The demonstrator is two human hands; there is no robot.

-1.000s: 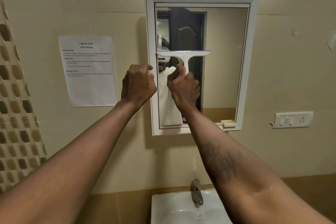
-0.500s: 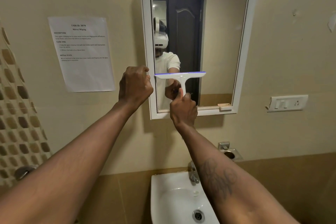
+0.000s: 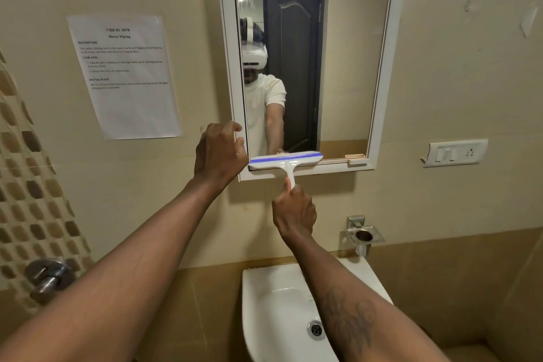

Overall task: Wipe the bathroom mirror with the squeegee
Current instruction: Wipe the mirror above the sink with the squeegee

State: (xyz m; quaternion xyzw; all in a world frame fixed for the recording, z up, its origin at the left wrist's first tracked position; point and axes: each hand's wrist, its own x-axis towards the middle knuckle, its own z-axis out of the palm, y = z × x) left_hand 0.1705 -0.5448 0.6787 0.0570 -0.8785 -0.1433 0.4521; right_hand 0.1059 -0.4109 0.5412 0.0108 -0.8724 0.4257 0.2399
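Observation:
The white-framed bathroom mirror [image 3: 352, 67] hangs on the beige wall above the sink. A white squeegee [image 3: 285, 160] with a blue rubber strip lies level across the lower left of the glass, its blade at the bottom frame rail. My right hand [image 3: 293, 211] grips the squeegee's short handle from below, thumb up along it. My left hand [image 3: 219, 156] is curled around the lower left edge of the mirror frame, right beside the blade's left end. The glass reflects a person in a white shirt and a dark door.
A white sink [image 3: 279, 303] sits directly below, its tap hidden behind my right forearm. A metal cup holder [image 3: 364, 235] is fixed to the wall at right, a switch plate [image 3: 455, 153] above it. A printed sheet [image 3: 123, 76] hangs left; a chrome valve [image 3: 48, 276] at far left.
My right hand has drawn the squeegee straight down the left part of the mirror, from mid-height to the bottom rail. My left hand has slid down the frame's left edge.

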